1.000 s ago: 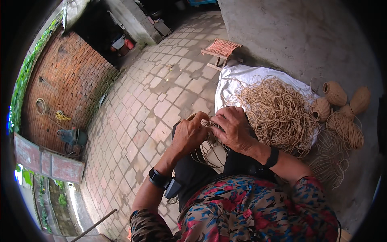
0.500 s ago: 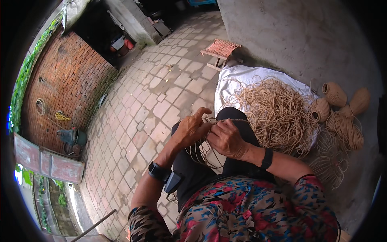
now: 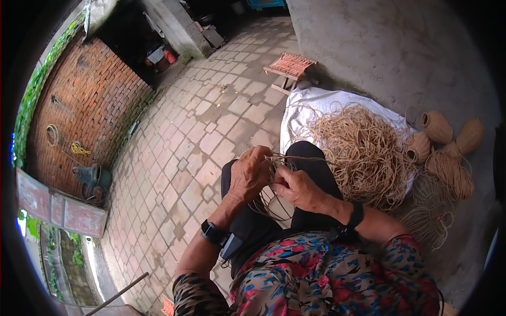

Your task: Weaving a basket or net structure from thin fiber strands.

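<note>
Above my lap, between my knees, is a round open wire frame [image 3: 274, 204] of thin curved ribs with cord at its upper end. My left hand [image 3: 250, 173] is closed around the frame's upper left side. On its right side my right hand [image 3: 299, 188] is closed, thumb and forefinger pinched at the ribs; the exact spot they grip is partly hidden. A brown cord strand [image 3: 303, 157] runs from the left fingers over the right hand toward a large tangled heap of cord [image 3: 363, 155].
The heap lies on a white sheet [image 3: 303, 100] at my right. Beyond it are several woven cord vessels [image 3: 437, 126], a cord bundle [image 3: 450, 174] and loose wire frames [image 3: 429, 213]. A low red-topped stool [image 3: 291, 65] stands ahead near the grey wall [image 3: 379, 47].
My left forefinger, stretched out before, has curled in against the frame. My right hand has drawn slightly down, and the cord strand now shows clear above it.
</note>
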`<move>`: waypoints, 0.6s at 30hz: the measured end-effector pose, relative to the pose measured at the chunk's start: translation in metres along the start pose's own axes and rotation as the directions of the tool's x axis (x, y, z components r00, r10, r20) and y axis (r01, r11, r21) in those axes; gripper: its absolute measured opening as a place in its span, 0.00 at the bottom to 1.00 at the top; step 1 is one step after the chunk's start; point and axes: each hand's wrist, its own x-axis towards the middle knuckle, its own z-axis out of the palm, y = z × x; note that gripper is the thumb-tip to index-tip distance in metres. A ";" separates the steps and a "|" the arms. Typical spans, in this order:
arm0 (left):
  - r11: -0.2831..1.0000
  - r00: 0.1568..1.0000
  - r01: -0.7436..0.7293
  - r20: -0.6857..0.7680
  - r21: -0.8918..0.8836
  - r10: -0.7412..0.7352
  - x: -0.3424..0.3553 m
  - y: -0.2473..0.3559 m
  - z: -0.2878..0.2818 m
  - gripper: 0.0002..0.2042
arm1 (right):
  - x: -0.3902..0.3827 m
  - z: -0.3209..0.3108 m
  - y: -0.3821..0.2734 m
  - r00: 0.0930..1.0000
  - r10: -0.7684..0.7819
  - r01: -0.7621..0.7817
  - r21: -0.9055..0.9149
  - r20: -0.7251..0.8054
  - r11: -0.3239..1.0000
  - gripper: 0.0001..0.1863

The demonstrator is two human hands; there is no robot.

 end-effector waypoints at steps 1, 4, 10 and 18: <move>0.997 0.995 0.075 -0.071 -0.008 -0.076 0.000 -0.005 0.001 0.09 | -0.003 0.000 -0.002 0.997 0.057 -0.045 -0.200 0.051 0.979 0.11; 0.980 0.943 0.191 -0.268 -0.048 -0.197 0.002 -0.027 0.000 0.10 | -0.013 -0.010 -0.006 0.989 -0.150 0.131 -0.477 -0.002 0.869 0.15; 0.861 0.513 0.289 -0.692 -0.418 -0.508 0.009 -0.082 -0.051 0.08 | -0.049 -0.076 0.033 0.982 -0.098 -0.040 -0.690 -0.161 0.723 0.15; 0.982 0.768 0.191 -0.624 0.003 -0.148 0.011 -0.065 -0.011 0.11 | -0.093 -0.203 0.159 0.457 0.780 -0.851 0.044 -0.427 0.523 0.21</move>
